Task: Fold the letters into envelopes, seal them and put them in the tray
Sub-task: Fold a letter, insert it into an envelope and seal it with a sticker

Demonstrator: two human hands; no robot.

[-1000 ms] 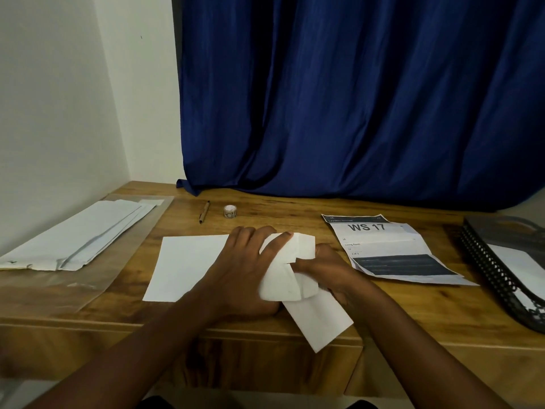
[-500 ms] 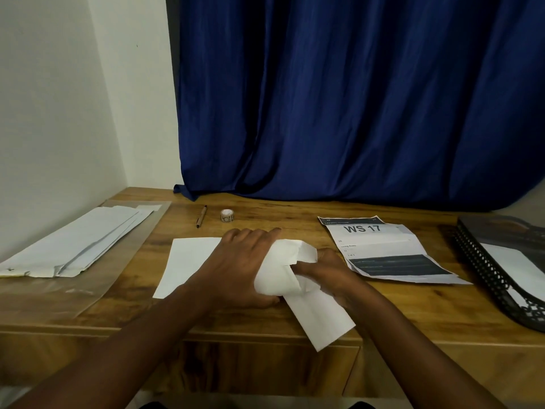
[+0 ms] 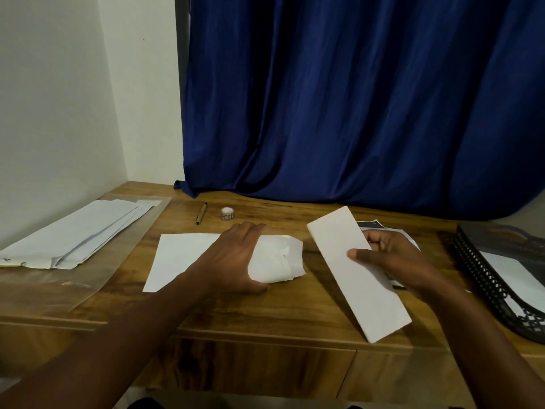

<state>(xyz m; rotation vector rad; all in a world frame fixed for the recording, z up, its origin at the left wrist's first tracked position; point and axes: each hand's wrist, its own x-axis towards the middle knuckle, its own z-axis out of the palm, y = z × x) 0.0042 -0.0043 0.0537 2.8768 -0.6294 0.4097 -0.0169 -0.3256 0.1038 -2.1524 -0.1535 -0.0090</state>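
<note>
My right hand [image 3: 395, 261] grips a long white envelope [image 3: 358, 287], lifted over the table and slanting from upper left to lower right. My left hand [image 3: 236, 261] holds a folded white letter [image 3: 280, 262] against the table, thumb under its near edge and fingers over its left side. Under my left hand lies a flat white sheet [image 3: 180, 261]. A black mesh tray [image 3: 495, 287] with white paper in it stands at the right edge.
A stack of white envelopes [image 3: 73, 234] lies on clear plastic at the left. A pen [image 3: 202, 213] and a small roll of stickers [image 3: 227, 214] lie near the blue curtain. A printed sheet [image 3: 368, 224] sits partly hidden behind my right hand.
My right hand has pulled the envelope away from the folded letter and lifted it to the right. My left hand stays on the letter.
</note>
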